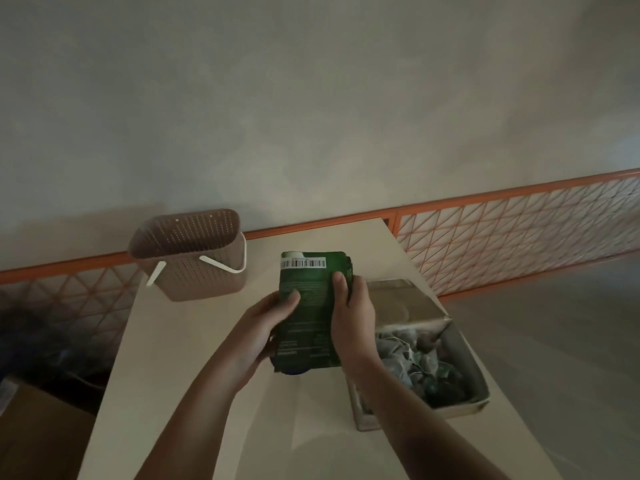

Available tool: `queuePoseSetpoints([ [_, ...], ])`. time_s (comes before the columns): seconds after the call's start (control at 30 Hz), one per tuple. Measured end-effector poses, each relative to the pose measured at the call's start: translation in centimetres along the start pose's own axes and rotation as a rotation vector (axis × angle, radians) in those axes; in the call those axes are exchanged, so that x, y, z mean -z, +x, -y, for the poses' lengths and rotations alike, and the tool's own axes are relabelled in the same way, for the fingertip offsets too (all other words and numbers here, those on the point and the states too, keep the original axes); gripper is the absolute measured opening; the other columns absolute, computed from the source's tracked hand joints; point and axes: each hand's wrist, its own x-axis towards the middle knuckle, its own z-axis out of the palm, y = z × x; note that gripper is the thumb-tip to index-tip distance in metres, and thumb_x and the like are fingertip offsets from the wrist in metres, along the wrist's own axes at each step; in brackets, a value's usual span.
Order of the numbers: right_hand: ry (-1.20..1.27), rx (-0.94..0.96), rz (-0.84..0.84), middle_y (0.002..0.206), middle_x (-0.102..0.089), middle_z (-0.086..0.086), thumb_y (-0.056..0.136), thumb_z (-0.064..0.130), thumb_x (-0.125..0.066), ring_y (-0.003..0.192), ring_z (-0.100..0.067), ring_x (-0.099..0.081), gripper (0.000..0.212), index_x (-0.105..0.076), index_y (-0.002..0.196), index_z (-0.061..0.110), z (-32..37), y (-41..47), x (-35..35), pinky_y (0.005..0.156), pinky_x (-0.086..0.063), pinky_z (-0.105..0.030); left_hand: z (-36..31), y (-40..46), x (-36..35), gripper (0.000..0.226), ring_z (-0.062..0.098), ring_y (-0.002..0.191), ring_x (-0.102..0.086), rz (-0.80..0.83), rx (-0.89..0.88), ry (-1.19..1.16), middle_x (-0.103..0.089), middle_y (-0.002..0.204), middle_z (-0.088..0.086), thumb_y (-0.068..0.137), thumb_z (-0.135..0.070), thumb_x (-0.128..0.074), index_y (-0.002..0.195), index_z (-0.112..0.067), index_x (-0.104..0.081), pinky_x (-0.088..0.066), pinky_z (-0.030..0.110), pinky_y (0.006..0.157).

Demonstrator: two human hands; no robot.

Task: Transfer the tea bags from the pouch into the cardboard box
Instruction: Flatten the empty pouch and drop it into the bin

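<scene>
A dark green pouch (310,306) with a white barcode strip near its top is held upright above the middle of the table. My left hand (266,327) grips its left edge, thumb across the front. Along the pouch's right edge my right hand (353,306) holds it, thumb on the front and fingers behind. To the right stands the open cardboard box (464,407), its lid flap raised at the back, with several tea bags (412,358) lying inside.
A beige perforated basket (194,261) with a white handle stands at the table's (194,358) back left. An orange lattice railing (502,233) runs behind the table. A brown carton (31,427) sits on the floor at lower left.
</scene>
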Motion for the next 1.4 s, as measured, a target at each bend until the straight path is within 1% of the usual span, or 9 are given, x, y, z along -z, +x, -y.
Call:
queuePoseSetpoints([
  [0.2, -0.131, 0.028, 0.075, 0.078, -0.061, 0.001, 0.103, 0.048, -0.029, 0.069, -0.012, -0.058, 0.042, -0.053, 0.089, 0.016, -1.4, 1.8, 5.4, 0.062, -0.047, -0.029, -0.7, 1.6, -8.3, 0.051, 0.027, 0.084, -0.077, -0.263, 0.034, 0.036, -0.08, 0.089, 0.006, 0.092, -0.066, -0.055, 0.101, -0.019, -0.073, -0.059, 0.04, 0.083],
  [0.37, -0.114, 0.016, 0.194, 0.075, -0.059, 0.003, 0.103, 0.048, -0.03, 0.066, -0.009, -0.056, 0.045, -0.057, 0.09, 0.014, -2.6, 5.8, 12.6, 0.053, -0.042, -0.013, -0.1, 3.4, -16.2, 0.044, 0.029, 0.086, -0.074, -0.437, -0.045, 0.017, -0.077, 0.091, 0.008, 0.095, -0.059, -0.058, 0.096, -0.017, -0.07, -0.06, 0.044, 0.085],
  [0.5, -0.076, -0.088, 0.435, 0.086, -0.071, -0.008, 0.095, 0.057, -0.044, 0.081, -0.024, -0.071, 0.051, -0.064, 0.095, 0.01, -3.5, 9.2, 20.3, 0.068, -0.059, -0.031, 0.9, 5.4, -23.9, 0.034, 0.026, 0.087, -0.073, -0.554, -0.117, -0.051, -0.076, 0.095, 0.006, 0.098, -0.053, -0.057, 0.096, -0.021, -0.068, -0.059, 0.042, 0.087],
  [0.63, 0.112, -0.229, 0.526, 0.092, -0.075, -0.006, 0.083, 0.038, -0.073, 0.084, -0.023, -0.074, 0.029, -0.066, 0.097, 0.013, -4.4, 11.5, 29.0, 0.074, -0.06, -0.031, 1.8, 7.1, -32.4, 0.027, 0.024, 0.087, -0.073, -0.64, -0.148, -0.297, -0.075, 0.096, 0.004, 0.101, -0.047, -0.057, 0.1, -0.023, -0.067, -0.059, 0.039, 0.081],
  [0.8, 0.485, -0.452, 0.389, 0.112, -0.069, -0.015, 0.073, 0.013, -0.081, 0.094, -0.026, -0.072, 0.052, -0.058, 0.118, 0.005, -7.1, 12.2, 37.4, 0.072, -0.058, -0.033, 4.1, 8.1, -41.1, 0.034, 0.024, 0.101, -0.067, -0.819, -0.142, -0.428, -0.07, 0.11, 0.003, 0.103, -0.048, -0.052, 0.116, -0.018, -0.063, -0.055, 0.044, 0.094],
  [1.0, 0.436, -0.491, 0.436, 0.115, -0.07, -0.008, 0.099, 0.025, -0.053, 0.105, -0.025, -0.068, 0.021, -0.06, 0.118, 0.02, -10.6, 11.6, 42.1, 0.083, -0.058, -0.037, 5.9, 9.3, -46.8, 0.052, 0.025, 0.11, -0.056, -0.772, 0.013, -0.563, -0.056, 0.123, 0.005, 0.108, -0.051, -0.035, 0.142, -0.014, -0.049, -0.049, 0.048, 0.105],
  [1.13, 0.324, -0.473, 0.373, 0.115, -0.069, -0.01, 0.104, 0.025, -0.043, 0.103, -0.026, -0.067, 0.026, -0.055, 0.126, 0.02, -12.7, 12.2, 43.7, 0.082, -0.057, -0.04, 8.0, 10.6, -48.6, 0.059, 0.031, 0.12, -0.062, -0.703, 0.056, -0.577, -0.06, 0.139, 0.011, 0.108, -0.055, -0.029, 0.149, -0.017, -0.047, -0.051, 0.055, 0.105],
  [1.3, 0.358, -0.521, 0.288, 0.107, -0.073, -0.009, 0.104, 0.022, -0.042, 0.096, -0.025, -0.07, 0.024, -0.058, 0.121, 0.019, -14.9, 12.9, 45.0, 0.08, -0.056, -0.041, 10.0, 11.9, -48.8, 0.033, 0.022, 0.1, -0.066, -0.607, 0.168, -0.626, -0.068, 0.114, 0.007, 0.11, -0.044, -0.036, 0.111, -0.024, -0.063, -0.056, 0.038, 0.081],
  [1.4, 0.387, -0.565, 0.279, 0.106, -0.073, -0.009, 0.104, 0.02, -0.042, 0.093, -0.024, -0.072, 0.02, -0.059, 0.114, 0.021, -16.1, 13.1, 45.5, 0.075, -0.056, -0.038, 11.5, 12.8, -48.7, 0.026, 0.019, 0.093, -0.065, -0.581, 0.298, -0.663, -0.068, 0.104, 0.006, 0.108, -0.039, -0.044, 0.113, -0.019, -0.06, -0.053, 0.034, 0.073],
])
